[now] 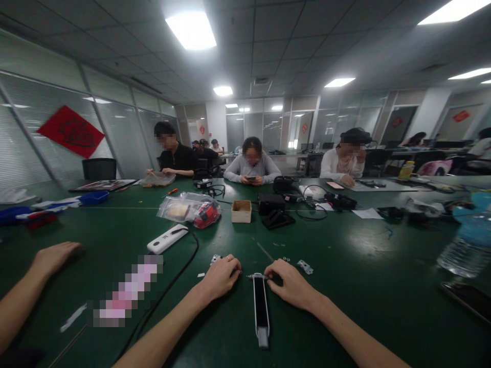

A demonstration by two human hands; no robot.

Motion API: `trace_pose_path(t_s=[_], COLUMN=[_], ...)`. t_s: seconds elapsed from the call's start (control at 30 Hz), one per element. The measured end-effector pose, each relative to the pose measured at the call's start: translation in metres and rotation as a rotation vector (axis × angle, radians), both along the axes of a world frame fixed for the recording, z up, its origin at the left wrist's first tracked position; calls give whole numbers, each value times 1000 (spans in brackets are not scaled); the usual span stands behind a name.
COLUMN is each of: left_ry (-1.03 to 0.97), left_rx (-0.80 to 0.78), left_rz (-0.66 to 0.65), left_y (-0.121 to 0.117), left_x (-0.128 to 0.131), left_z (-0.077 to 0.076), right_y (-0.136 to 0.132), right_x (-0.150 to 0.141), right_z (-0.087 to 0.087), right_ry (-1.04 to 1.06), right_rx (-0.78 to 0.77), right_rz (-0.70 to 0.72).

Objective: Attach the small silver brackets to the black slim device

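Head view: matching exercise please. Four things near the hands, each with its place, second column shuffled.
Things:
1. cardboard box
2. white corded unit
3. metal bracket
4. plastic water bottle

Places:
A. at the right edge of the view
B. just beyond the right hand
C. straight ahead, past both hands
D. beyond and to the left of the left hand

Pairs: 1-C, 2-D, 3-B, 4-A

Left hand [220, 278] and right hand [288, 284] at the top end of a narrow black-and-silver bar [261, 306], small metal bracket [305, 267] just beside, green tabletop [383, 306], co-worker's hand [56, 258] far left
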State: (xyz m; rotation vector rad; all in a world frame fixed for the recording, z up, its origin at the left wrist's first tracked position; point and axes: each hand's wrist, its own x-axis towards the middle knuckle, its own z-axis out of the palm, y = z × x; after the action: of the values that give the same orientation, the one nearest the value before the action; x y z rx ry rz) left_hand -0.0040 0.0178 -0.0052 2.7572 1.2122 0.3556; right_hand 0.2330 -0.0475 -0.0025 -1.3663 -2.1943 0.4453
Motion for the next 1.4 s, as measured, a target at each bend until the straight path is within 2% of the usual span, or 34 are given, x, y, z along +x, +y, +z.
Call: trace_pose_path(t_s=[0.3,0.4,0.57,0.7,1.4], left_ry=[134,92,-42,-93,-241], left_rx=[92,81,-21,-83,-166], left_rz=[44,40,-59,-90,-195], left_y=[1,0,-7,-11,-6], left_x=[5,5,8,9,6], left_z=[-1,-1,3,6,-1], right_y=[-1,-1,-1,-1,-2], right_x=[-4,-4,-2,0,-1], right_z=[3,3,3,2,5], right_ry=[18,-10,-109,-165,-172], right_rx=[21,21,63,67,42], right_rz=[-5,-9,-56,-72,-49])
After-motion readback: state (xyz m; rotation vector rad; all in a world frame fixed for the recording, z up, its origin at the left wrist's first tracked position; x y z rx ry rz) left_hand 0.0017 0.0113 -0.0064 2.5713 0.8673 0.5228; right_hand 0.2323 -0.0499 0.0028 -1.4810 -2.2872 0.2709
